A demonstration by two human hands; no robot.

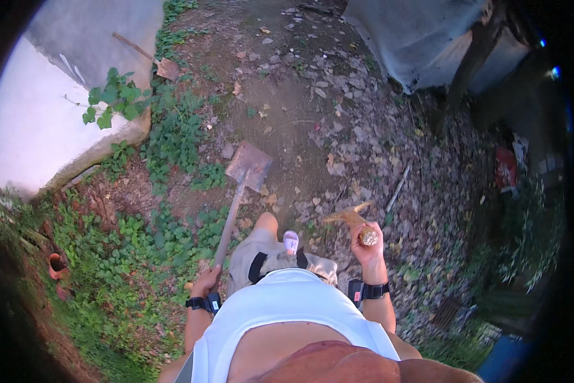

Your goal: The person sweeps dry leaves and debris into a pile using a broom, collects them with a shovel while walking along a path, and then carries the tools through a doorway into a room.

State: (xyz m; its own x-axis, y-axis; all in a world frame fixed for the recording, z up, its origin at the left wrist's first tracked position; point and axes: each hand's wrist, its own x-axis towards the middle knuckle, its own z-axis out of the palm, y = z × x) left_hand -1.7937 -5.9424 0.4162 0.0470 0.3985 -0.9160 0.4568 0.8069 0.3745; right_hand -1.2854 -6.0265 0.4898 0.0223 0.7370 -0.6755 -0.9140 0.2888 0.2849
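Observation:
My left hand (pixel 205 281) is closed round the wooden handle of a shovel (pixel 248 164), low at my left side. The shovel slants forward and its square, rusty blade is over the bare dirt ahead of my feet. On the right, my right hand (pixel 374 250) grips what looks like a short straw broom (pixel 350 215). The round, cut end of its bundled stalks points up out of my fist, and its tan, spread end reaches forward and left over the leaves. Whether that end touches the ground, I cannot tell.
Dry leaves (pixel 357 137) are scattered along the dirt path (pixel 280 108). Green plants (pixel 143 246) grow at the left, beside a pale wall (pixel 19 121). A second, smaller shovel (pixel 167 68) leans there. A grey sheet (pixel 402 45) hangs at the far right, near wooden posts (pixel 475 57).

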